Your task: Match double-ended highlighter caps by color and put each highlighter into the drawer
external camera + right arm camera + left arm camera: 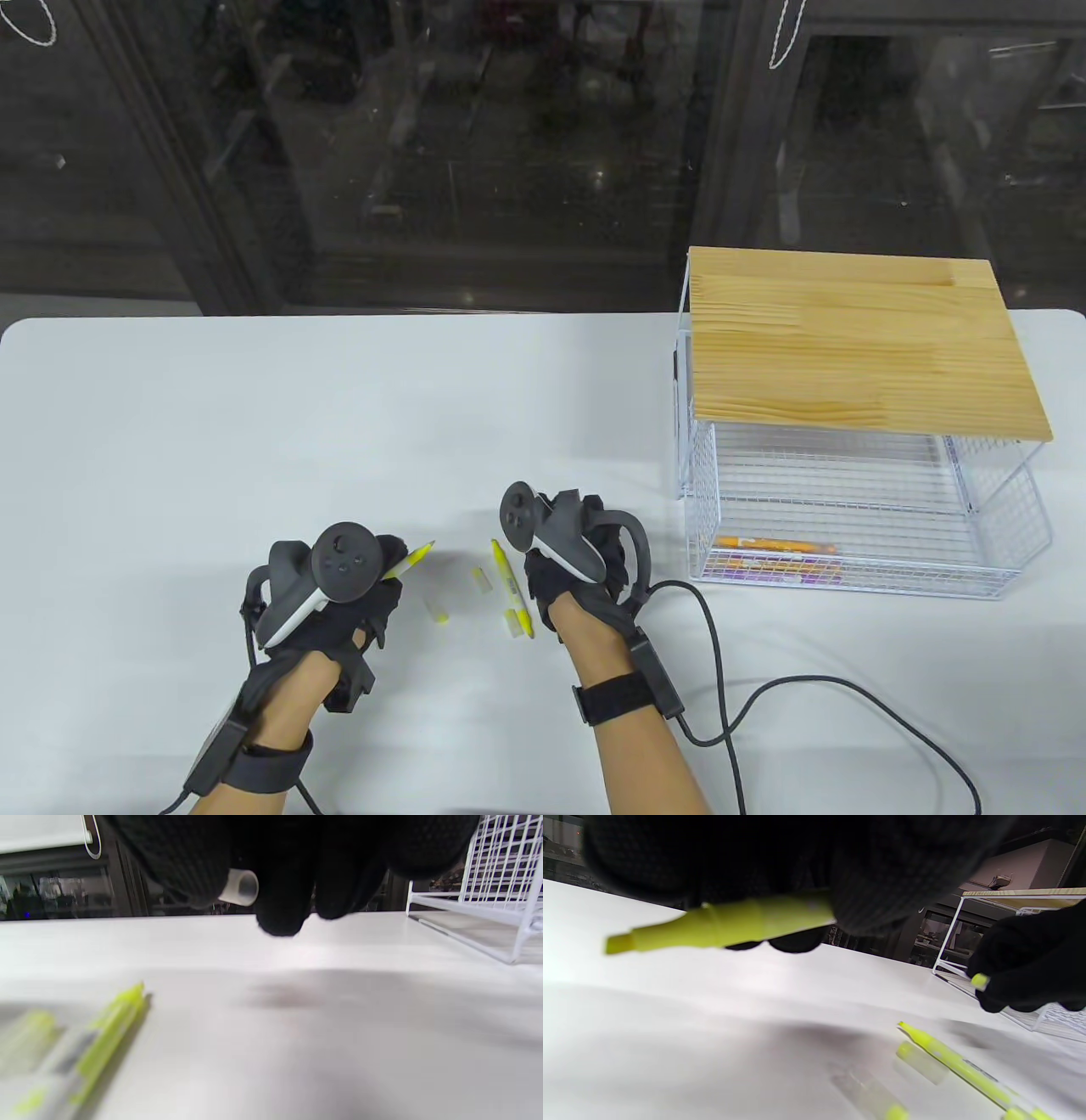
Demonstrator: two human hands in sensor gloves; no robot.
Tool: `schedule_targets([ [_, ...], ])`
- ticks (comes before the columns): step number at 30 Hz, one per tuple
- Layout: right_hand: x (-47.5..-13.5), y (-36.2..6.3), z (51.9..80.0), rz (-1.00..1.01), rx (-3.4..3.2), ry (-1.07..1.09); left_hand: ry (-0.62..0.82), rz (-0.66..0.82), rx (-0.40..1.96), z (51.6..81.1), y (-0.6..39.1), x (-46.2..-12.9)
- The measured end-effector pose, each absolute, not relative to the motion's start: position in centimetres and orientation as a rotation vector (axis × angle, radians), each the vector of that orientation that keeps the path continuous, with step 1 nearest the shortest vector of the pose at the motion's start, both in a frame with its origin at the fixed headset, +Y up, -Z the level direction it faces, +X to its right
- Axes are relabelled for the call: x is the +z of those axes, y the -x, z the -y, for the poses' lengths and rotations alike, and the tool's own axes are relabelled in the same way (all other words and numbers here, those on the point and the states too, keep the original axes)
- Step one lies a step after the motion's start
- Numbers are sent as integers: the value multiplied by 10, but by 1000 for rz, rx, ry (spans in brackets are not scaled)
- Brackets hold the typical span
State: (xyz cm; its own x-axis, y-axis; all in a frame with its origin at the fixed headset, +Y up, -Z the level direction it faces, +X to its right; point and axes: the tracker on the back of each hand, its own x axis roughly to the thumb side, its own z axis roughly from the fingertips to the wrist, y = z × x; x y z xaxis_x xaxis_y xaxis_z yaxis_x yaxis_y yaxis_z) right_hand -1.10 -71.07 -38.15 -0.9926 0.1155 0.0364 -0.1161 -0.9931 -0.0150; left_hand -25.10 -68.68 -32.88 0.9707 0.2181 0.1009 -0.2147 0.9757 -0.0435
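Note:
My left hand (373, 573) grips an uncapped yellow highlighter (413, 559) with its chisel tip pointing up and right; up close the same highlighter (725, 925) sticks out from under the glove. My right hand (585, 543) pinches a clear cap (239, 887) with its open end showing; its yellow end (980, 981) shows in the left wrist view. Between the hands a second yellow highlighter (512, 590) lies on the table, uncapped at its far end. Two loose clear caps (482, 580) (437, 609) lie beside it.
At the right stands a white wire drawer unit (857, 501) with a wooden top (857, 340). Its drawer is pulled out toward me and holds an orange highlighter (776, 543) and purple ones (772, 573). A black cable (848, 688) trails from my right wrist.

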Motion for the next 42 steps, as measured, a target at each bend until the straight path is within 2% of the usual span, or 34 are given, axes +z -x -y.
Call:
schedule_targets([
  [4, -376, -2, 699, 59, 2920, -81, 36, 105, 219, 687, 251, -329],
  [9, -367, -23, 694, 4, 2775, -109, 32, 106, 221, 687, 252, -329],
  [17, -355, -45, 708, 14, 2738, -104, 34, 111, 197, 688, 250, -329],
  [23, -345, -47, 711, 92, 2737, -111, 32, 118, 173, 690, 248, -328],
  [31, -335, -51, 701, 260, 2702, -149, 26, 143, 155, 692, 240, -326],
  [42, -332, -52, 698, 289, 2584, -218, 8, 204, 149, 696, 231, -325],
])
